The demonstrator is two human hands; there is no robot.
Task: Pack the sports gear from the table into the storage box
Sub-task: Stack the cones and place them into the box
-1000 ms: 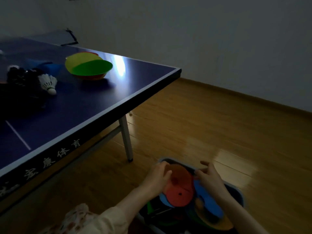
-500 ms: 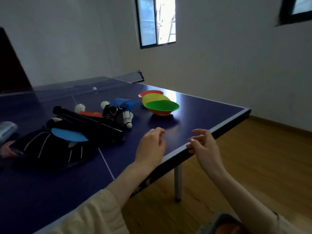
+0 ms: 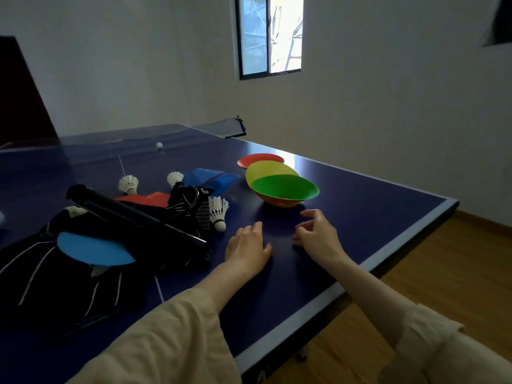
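Change: I am reaching both empty, loosely curled hands, left hand [image 3: 247, 246] and right hand [image 3: 318, 231], away from the box, toward the green cone [image 3: 285, 187].
Meaning: more gear is waiting on the surface [image 3: 374, 206].

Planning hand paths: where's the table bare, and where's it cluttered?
Bare: table right of the green disc to the edge, and the near strip around both hands, left hand, right hand. Crowded: left, black bag, tube, shuttlecocks.

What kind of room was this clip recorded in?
Probably a plain indoor games or recreation room. A blue table tennis table with its net fills most of the view, shuttlecocks and coloured discs lie on it, and there are bare white walls, a small window and a wood floor.
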